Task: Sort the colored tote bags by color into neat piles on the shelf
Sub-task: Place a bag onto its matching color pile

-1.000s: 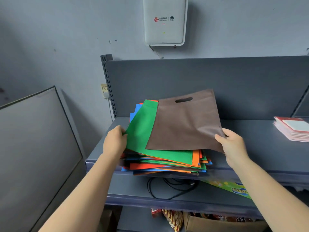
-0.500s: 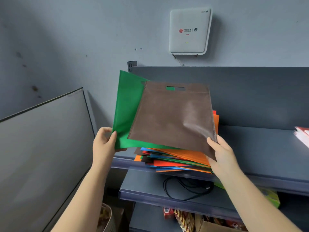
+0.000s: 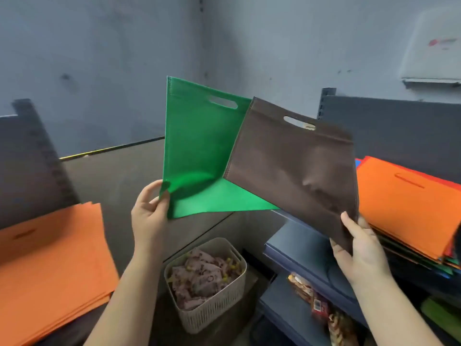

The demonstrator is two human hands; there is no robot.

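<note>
Nearest the camera, two bare forearms reach up from the bottom edge. The left hand (image 3: 149,216) pinches the lower left corner of a green tote bag (image 3: 197,156), thumb on the near face and fingers (image 3: 163,199) curled behind the cloth, which folds a little at that corner. The right hand (image 3: 359,250) grips the lower right corner of a brown tote bag (image 3: 294,171), its thumb lying on the front face and the other fingers hidden behind the fabric. Both bags are held up in the air between the two shelving units, handle cut-outs at the top, the brown one tilted and overlapping the right part of the green one. Below and between the arms a pale slatted basket (image 3: 212,313) stands on the floor, filled with pinkish wrapped items that are too blurred to name. At lower left a pile of orange tote bags (image 3: 50,265) lies flat on a dark surface. At right, on a grey shelf (image 3: 296,248), a mixed stack of tote bags (image 3: 409,208) rests with an orange one on top and red, green and blue edges showing beneath it. Under that shelf lower shelves hold colourful packets, blurred. Behind the left pile rises a dark perforated upright (image 3: 37,146), and behind the right stack a dark back panel (image 3: 399,126). Farthest off is the grey-blue wall (image 3: 99,58), with a white box (image 3: 434,53) mounted at upper right, its red marking unreadable.
</note>
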